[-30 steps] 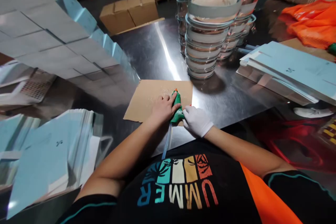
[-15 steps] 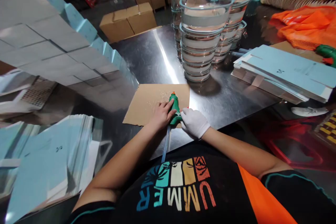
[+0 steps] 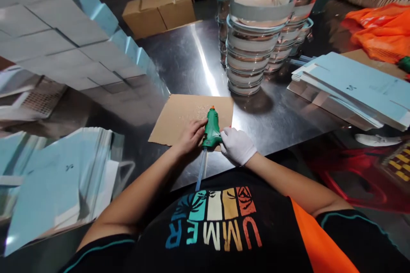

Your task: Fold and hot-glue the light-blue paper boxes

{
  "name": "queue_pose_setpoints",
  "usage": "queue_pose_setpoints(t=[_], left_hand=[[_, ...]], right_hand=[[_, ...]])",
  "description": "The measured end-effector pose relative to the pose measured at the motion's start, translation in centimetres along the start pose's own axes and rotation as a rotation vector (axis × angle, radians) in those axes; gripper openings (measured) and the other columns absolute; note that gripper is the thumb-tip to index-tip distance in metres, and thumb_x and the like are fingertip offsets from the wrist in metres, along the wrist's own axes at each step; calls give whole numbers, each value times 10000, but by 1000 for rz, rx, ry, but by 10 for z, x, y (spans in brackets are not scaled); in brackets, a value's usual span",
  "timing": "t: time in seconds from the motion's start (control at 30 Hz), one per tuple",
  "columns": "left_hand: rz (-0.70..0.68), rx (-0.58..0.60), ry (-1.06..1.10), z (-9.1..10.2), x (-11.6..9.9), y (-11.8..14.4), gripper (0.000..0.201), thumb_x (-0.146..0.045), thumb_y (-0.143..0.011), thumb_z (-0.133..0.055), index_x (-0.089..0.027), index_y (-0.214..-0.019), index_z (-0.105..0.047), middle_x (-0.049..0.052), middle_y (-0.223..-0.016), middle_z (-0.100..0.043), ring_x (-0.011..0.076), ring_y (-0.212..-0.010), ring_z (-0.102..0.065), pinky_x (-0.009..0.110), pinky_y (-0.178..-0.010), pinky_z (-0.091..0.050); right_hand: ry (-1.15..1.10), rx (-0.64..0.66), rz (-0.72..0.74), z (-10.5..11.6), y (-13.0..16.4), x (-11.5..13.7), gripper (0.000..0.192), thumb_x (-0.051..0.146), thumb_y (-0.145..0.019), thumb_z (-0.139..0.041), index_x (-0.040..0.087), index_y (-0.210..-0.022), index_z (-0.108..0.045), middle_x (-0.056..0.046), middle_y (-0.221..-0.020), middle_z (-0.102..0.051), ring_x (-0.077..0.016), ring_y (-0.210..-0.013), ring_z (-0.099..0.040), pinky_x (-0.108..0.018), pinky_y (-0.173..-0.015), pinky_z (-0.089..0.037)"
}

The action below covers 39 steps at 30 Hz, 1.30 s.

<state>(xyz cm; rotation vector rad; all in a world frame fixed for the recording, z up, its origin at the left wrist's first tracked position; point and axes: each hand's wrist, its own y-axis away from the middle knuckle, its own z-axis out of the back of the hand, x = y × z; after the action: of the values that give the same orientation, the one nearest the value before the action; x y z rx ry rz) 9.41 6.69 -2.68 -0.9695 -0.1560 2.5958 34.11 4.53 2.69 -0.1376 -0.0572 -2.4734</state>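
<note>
1. Head view: a green glue gun (image 3: pixel 212 130) lies over a cardboard sheet (image 3: pixel 173 113), its orange tip (image 3: pixel 212 107) pointing away from the person and its rear end near the sheet's closest edge.
2. Right hand (image 3: pixel 238 146), in a white glove, has its fingers curled together around the gun's handle, which runs off to the right of the body; the glove hides most of that handle.
3. Left hand (image 3: pixel 189 137) is bare, its bent fingers reaching the left side of the gun. The fingertips are partly hidden there, so I cannot tell whether they pinch it or only rest against it.
4. From the rear of the gun a translucent stick (image 3: pixel 201 170) runs back toward the person's black shirt (image 3: pixel 153 239).
5. Fine pale strands (image 3: pixel 199 114) are scattered on the cardboard, to the left of the tip.
6. Beneath the sheet is a shiny metal table (image 3: pixel 179 62). Beyond the gun and to the right, stacked clear containers (image 3: pixel 245 57) stand upright on it.
7. Farther right lies a pile of light blue panels (image 3: pixel 361 83), with an orange mesh cloth (image 3: pixel 381 36) behind it.
8. To the left rises a tall stack of pale blocks (image 3: pixel 64 45); below that, more light blue sheets (image 3: pixel 48 192) lean together.
9. Past the table's far edge sit brown cartons (image 3: pixel 160 13).
</note>
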Motion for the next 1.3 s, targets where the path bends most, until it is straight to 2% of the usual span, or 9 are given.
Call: queue_pose_setpoints(t=[0.17, 0.33, 0.47, 0.57, 0.7, 0.87, 1.0, 1.1, 1.3], left_hand=[[30, 66, -194, -2, -22, 16, 724, -601, -1066, -438, -130, -1614, -486, 223, -1535, -587, 397, -1431, -505, 592, -1226, -387], [235, 168, -402, 0, -47, -13, 784, -603, -1065, -439, -102, -1667, -401, 253, -1555, -551, 451, -1385, -508, 620, -1162, -408], [320, 184, -378, 4, -40, -48, 761, -633, -1034, -517, -147, -1619, -506, 227, -1377, -638, 443, -1326, -567, 571, -1137, -442], [336, 150, -350, 2, -29, -53, 710, -615, -1051, -500, -174, -1607, -523, 194, -1317, -660, 404, -1310, -595, 528, -1129, -462], [283, 65, -311, -2, -29, -28, 792, -632, -1044, -497, -130, -1652, -424, 213, -1453, -612, 396, -1388, -547, 556, -1212, -411], [122, 149, -235, -5, -45, 19, 872, -639, -1037, -507, -89, -1684, -311, 256, -1731, -369, 385, -1622, -349, 580, -1336, -304], [52, 186, -235, -4, -58, 45, 830, -594, -1067, -483, -102, -1698, -264, 256, -1786, -238, 362, -1686, -213, 577, -1365, -277], [44, 218, -233, -3, -63, 43, 853, -620, -1065, -478, -104, -1704, -247, 265, -1792, -193, 354, -1693, -175, 579, -1373, -253], [68, 263, -198, -9, -54, 1, 946, -657, -1048, -494, -46, -1707, -197, 286, -1799, -78, 367, -1699, -73, 565, -1384, -182]], right_hand=[[5, 23, 19, 1, -2, -2, 410, 267, -1065, -442, 65, -1362, -638, -222, -1210, -689, -326, -1018, -630, -399, -785, -451], [8, 52, 28, 3, -5, -3, 422, 279, -1069, -445, 52, -1374, -629, -228, -1207, -685, -328, -1026, -638, -402, -785, -462], [16, 65, 19, 3, -5, -2, 390, 264, -1075, -423, 67, -1322, -653, -225, -1198, -687, -321, -1003, -637, -401, -786, -469], [10, 72, 9, 4, -5, -1, 392, 259, -1068, -435, 69, -1338, -646, -226, -1227, -684, -328, -1030, -638, -407, -808, -476], [5, 70, 3, 6, -4, 0, 410, 268, -1070, -442, 55, -1362, -634, -235, -1228, -683, -338, -1061, -639, -401, -803, -464], [9, 71, -4, 3, -4, 0, 430, 276, -1068, -441, 60, -1395, -616, -222, -1225, -686, -336, -1052, -635, -399, -789, -452], [4, 68, 5, 3, -4, 0, 428, 252, -1068, -426, 56, -1395, -620, -229, -1232, -687, -331, -1035, -634, -396, -781, -452], [6, 77, 19, 4, -4, -1, 416, 270, -1080, -422, 61, -1368, -638, -231, -1236, -691, -323, -1040, -634, -394, -799, -460], [28, 81, -8, 4, -5, 0, 463, 285, -1089, -433, 34, -1450, -578, -247, -1281, -674, -335, -1079, -637, -402, -829, -482]])
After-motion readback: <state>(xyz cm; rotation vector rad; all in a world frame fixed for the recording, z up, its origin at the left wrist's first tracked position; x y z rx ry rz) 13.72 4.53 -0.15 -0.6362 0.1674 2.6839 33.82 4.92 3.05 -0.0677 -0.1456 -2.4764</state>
